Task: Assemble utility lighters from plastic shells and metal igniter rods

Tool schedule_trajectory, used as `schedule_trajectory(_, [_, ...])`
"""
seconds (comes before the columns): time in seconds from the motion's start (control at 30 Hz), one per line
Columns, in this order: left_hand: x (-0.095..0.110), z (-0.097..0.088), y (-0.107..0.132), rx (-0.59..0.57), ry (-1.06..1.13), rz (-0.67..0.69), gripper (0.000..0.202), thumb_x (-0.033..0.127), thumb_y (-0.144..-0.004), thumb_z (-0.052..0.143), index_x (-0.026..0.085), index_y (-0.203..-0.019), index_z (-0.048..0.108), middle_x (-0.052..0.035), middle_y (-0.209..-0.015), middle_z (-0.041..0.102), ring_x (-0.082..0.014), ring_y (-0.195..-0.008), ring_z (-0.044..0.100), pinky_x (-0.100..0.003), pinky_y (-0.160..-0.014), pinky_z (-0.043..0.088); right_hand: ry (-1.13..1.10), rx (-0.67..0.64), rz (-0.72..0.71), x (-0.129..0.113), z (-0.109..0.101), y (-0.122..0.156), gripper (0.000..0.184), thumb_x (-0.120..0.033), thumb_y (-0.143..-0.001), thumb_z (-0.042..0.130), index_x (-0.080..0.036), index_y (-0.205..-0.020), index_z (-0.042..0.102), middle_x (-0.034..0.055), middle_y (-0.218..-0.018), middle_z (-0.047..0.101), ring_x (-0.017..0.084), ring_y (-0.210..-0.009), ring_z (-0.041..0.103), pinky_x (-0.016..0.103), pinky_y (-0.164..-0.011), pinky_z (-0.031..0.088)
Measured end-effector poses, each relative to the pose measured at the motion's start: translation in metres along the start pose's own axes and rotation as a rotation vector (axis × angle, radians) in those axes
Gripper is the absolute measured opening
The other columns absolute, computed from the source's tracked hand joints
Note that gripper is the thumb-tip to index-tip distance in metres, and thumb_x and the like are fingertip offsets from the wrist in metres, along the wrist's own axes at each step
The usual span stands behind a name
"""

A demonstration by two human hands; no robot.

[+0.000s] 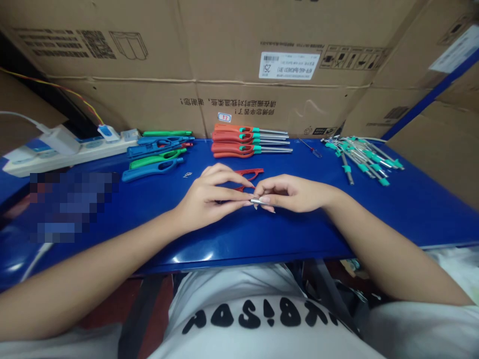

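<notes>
Where the glossy blue table (239, 237) ends, printed cardboard (228, 62) rises.

The cardboard (209, 55) reads "谢谢您" inverted — its white label (290, 66) "25" — a small sticker (224, 117) possibly "32".

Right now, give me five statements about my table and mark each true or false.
1. The right hand pinches a small metal piece. True.
2. A white power strip lies left of the orange lighters. True.
3. The left hand rests on the power strip. False: its fingertips are at the small metal piece.
4. The teal-fitted metal tubes lie left of the orange lighters. False: they lie right.
5. The cardboard behind the orange lighters shows printing. True.
</notes>
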State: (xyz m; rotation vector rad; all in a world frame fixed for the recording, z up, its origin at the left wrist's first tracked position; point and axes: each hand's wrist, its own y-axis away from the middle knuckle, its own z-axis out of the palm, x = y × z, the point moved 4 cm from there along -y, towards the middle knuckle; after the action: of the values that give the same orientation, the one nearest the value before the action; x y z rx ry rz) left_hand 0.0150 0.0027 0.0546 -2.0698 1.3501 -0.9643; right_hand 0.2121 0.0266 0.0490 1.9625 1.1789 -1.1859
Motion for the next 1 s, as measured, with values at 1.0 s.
schedule_trajectory(1.0, [0.005,-0.003,-0.002,-0.035,0.022,-0.024,0.012,0.025,-0.086,0.080,0.028,-0.097,0.082,-0.0038,-0.107,0.080,-0.0207,-0.096,0.065,-0.040,-0.091,0.047,-0.222,-0.032,0.031,0.010,0.005,-0.007,0.038,-0.048,-0.097,0.061,-0.010,-0.101,0.066,-0.0016,-0.071,0.058,0.009,-0.063,0.050,0.023,-0.063,0.041])
